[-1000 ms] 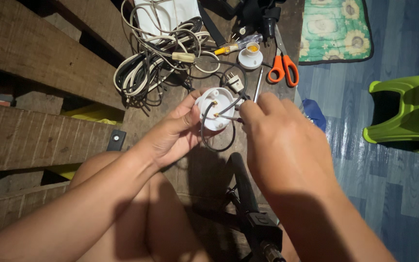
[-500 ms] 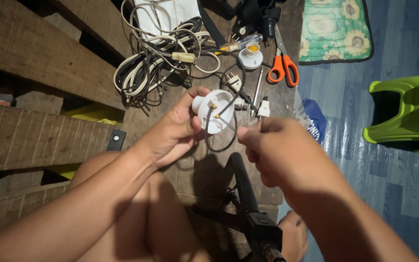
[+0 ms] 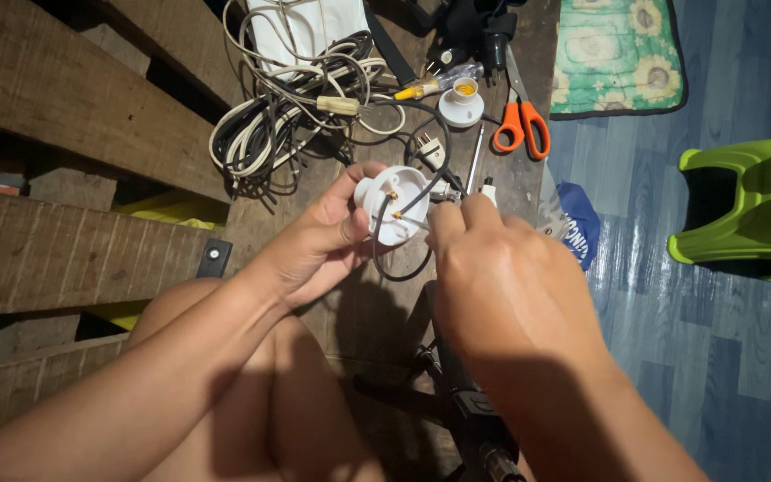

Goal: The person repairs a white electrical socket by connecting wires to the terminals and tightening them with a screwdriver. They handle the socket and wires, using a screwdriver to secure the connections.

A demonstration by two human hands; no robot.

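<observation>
Your left hand (image 3: 314, 245) clamps the round white plastic lamp socket base (image 3: 392, 203) by its rim; your right hand (image 3: 501, 268) pinches its thin black wire (image 3: 412, 198) just beside. Light, rigid, likely brittle plastic: the rim looks safest. Orange-handled scissors (image 3: 521, 125) lie beyond.

Left hand (image 3: 319, 245) gripping white round socket (image 3: 394, 205), right hand (image 3: 501, 277) at black wire (image 3: 417, 198)

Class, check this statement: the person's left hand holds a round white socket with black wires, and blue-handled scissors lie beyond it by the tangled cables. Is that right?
Not quite. In the head view the scissors have orange handles, not blue. The rest holds: the left hand holds the round white socket with black wires, near the tangled cables.
</observation>
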